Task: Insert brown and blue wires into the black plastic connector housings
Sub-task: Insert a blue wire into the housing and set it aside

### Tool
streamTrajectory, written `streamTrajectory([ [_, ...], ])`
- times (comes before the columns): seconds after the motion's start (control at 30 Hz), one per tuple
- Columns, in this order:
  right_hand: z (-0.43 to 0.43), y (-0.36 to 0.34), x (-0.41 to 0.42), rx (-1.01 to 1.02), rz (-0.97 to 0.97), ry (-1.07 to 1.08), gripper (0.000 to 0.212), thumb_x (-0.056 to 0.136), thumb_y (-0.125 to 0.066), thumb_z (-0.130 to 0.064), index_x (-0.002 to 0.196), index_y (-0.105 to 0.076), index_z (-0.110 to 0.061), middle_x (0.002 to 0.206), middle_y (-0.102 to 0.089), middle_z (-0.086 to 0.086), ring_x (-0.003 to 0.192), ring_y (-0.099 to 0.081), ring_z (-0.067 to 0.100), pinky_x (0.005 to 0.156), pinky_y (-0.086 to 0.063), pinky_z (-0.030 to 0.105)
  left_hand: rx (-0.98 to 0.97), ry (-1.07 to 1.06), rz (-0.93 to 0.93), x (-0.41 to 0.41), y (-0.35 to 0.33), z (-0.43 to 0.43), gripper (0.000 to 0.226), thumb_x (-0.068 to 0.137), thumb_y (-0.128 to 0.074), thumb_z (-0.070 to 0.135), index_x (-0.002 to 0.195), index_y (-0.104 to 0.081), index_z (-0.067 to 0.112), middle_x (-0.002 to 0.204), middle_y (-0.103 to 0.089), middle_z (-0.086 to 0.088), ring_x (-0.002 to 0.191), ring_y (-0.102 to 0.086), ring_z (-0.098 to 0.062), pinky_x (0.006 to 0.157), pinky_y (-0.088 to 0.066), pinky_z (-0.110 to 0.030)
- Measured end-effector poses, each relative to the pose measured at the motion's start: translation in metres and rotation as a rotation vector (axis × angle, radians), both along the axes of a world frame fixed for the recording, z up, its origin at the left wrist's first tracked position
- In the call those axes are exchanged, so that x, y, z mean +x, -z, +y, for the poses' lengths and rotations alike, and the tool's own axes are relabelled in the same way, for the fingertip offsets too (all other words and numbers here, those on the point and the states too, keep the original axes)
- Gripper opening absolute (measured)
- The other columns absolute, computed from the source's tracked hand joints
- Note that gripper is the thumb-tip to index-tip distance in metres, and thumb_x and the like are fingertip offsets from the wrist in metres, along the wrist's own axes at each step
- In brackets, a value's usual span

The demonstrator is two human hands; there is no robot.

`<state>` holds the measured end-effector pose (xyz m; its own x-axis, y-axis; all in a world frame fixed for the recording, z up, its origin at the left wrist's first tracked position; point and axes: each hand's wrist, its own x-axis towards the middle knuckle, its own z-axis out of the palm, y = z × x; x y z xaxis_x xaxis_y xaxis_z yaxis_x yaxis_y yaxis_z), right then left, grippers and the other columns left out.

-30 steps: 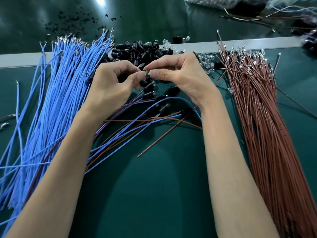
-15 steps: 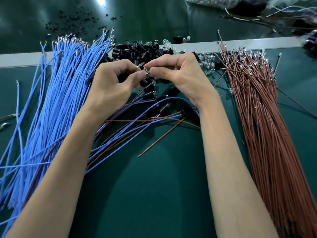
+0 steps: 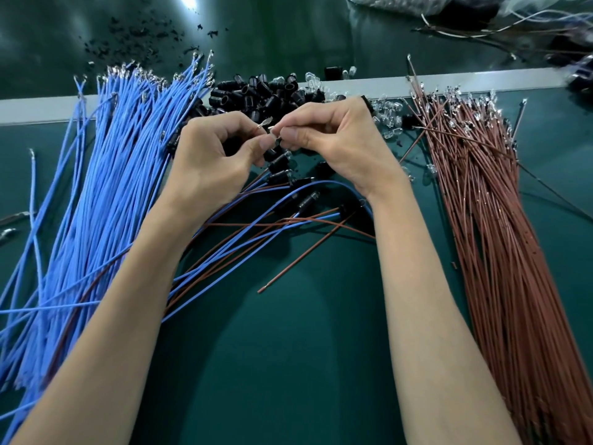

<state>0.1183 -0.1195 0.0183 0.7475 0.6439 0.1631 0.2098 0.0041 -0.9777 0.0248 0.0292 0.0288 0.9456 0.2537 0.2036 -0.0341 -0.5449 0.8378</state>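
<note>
Nearest, a loose brown wire (image 3: 298, 264) lies on the green mat (image 3: 288, 364) between the two forearms. Just beyond it, blue and brown leads fitted into black housings (image 3: 282, 163) fan out beneath the hands. The left hand (image 3: 211, 155) has its fingers curled, with thumb and forefinger pinching a silvery terminal (image 3: 265, 123). The right hand (image 3: 333, 139) meets it, fingertips touching, and pinches a small metal piece (whether a housing sits in the grip, I cannot tell). A thick blue wire bundle (image 3: 96, 187) lies to the left and a brown wire bundle (image 3: 497, 236) to the right. Farther back sits a pile of loose black connector housings (image 3: 266, 91), with clear small parts (image 3: 388, 110) beside it, against a pale strip (image 3: 465, 81).
</note>
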Motion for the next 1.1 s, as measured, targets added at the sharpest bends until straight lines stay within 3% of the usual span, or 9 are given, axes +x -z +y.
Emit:
streamTrajectory([
  [0.1,0.0018,0.0019,0.0010,-0.015,0.001,0.026,0.021,0.080,-0.071,0.003,0.098,-0.071,-0.010,0.076,-0.071,-0.004,0.073,-0.068,0.004,0.072,-0.051,0.017,0.015,-0.002,0.005,-0.0006,-0.0007,0.0005,0.013,0.089,-0.066,0.016,0.078,-0.066,0.009,0.063,-0.060,0.005,0.045,-0.046,0.004,0.048,-0.029,-0.006],
  [0.37,0.0023,0.0038,0.0020,-0.034,-0.040,0.020,0.012,0.080,-0.073,-0.005,0.088,-0.073,-0.015,0.084,-0.071,0.001,0.083,-0.067,0.010,0.081,-0.052,0.025,-0.008,-0.004,0.024,-0.0023,-0.0014,0.0013,0.014,0.090,-0.065,0.017,0.078,-0.065,0.010,0.061,-0.058,0.007,0.042,-0.045,0.006,0.046,-0.028,-0.005],
  [0.63,0.0026,0.0042,0.0024,-0.043,-0.055,0.023,0.017,0.080,-0.073,-0.005,0.092,-0.072,-0.018,0.087,-0.071,-0.002,0.086,-0.066,0.006,0.081,-0.049,0.020,-0.024,0.002,0.038,-0.0019,-0.0007,0.0021,0.014,0.090,-0.064,0.018,0.080,-0.067,0.009,0.063,-0.060,0.004,0.042,-0.044,0.005,0.045,-0.027,-0.005],
  [0.87,0.0014,0.0020,0.0013,-0.021,-0.081,0.013,0.025,0.080,-0.070,0.003,0.102,-0.069,-0.009,0.086,-0.067,0.006,0.083,-0.064,0.012,0.086,-0.054,0.034,-0.037,0.013,0.037,-0.0016,0.0002,0.0015,0.015,0.090,-0.065,0.019,0.076,-0.065,0.014,0.060,-0.060,0.010,0.045,-0.041,0.002,0.048,-0.028,-0.009],
  [1.03,0.0032,-0.0005,0.0005,-0.043,-0.164,0.026,0.022,0.081,-0.067,0.008,0.099,-0.070,-0.004,0.085,-0.064,0.005,0.078,-0.063,0.001,0.074,-0.049,0.016,-0.066,0.009,0.034,-0.0015,0.0007,0.0019,0.017,0.090,-0.065,0.019,0.074,-0.064,0.015,0.051,-0.058,0.019,0.043,-0.041,0.002,0.047,-0.027,-0.008],
  [1.1,0.0034,-0.0020,0.0003,-0.047,-0.177,0.021,0.022,0.081,-0.066,0.009,0.098,-0.071,-0.005,0.085,-0.065,0.004,0.078,-0.063,0.001,0.074,-0.049,0.015,-0.072,0.008,0.026,-0.0019,0.0001,0.0009,0.015,0.090,-0.065,0.018,0.077,-0.065,0.011,0.052,-0.058,0.017,0.043,-0.043,0.004,0.047,-0.027,-0.006],
])
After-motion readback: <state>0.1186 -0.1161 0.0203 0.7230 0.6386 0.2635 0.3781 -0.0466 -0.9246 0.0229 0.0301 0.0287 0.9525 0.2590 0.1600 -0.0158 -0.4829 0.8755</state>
